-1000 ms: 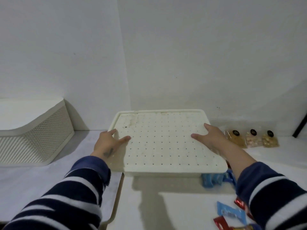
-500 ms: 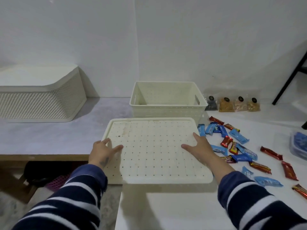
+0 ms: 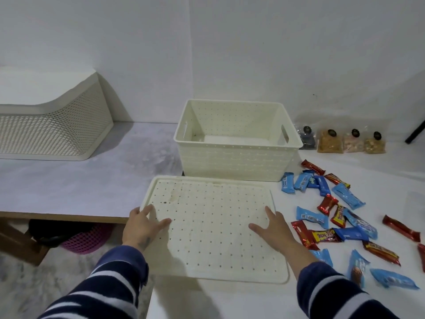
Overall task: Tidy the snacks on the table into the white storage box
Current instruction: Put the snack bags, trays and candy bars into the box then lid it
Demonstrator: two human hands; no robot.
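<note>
The white storage box [image 3: 236, 161] stands uncovered at the back of the white table, and nothing shows inside it. Its perforated white lid [image 3: 213, 226] lies flat in front of it. My left hand [image 3: 142, 226] grips the lid's left edge, thumb on top. My right hand [image 3: 274, 229] grips its right edge the same way. Several blue and red snack bars [image 3: 342, 217] are scattered on the table right of the lid. Several clear bags of nuts [image 3: 340, 141] line the wall right of the box.
A white mesh basket [image 3: 55, 132] sits on the grey counter [image 3: 80, 180] at left. Below the counter's wooden edge lie a pink net and a dark object [image 3: 76, 236]. A black leg [image 3: 415, 132] leans at the far right.
The lid, held up in front of the camera a second ago, has come down and toward me onto the table. This uncovered the box and the snacks.
</note>
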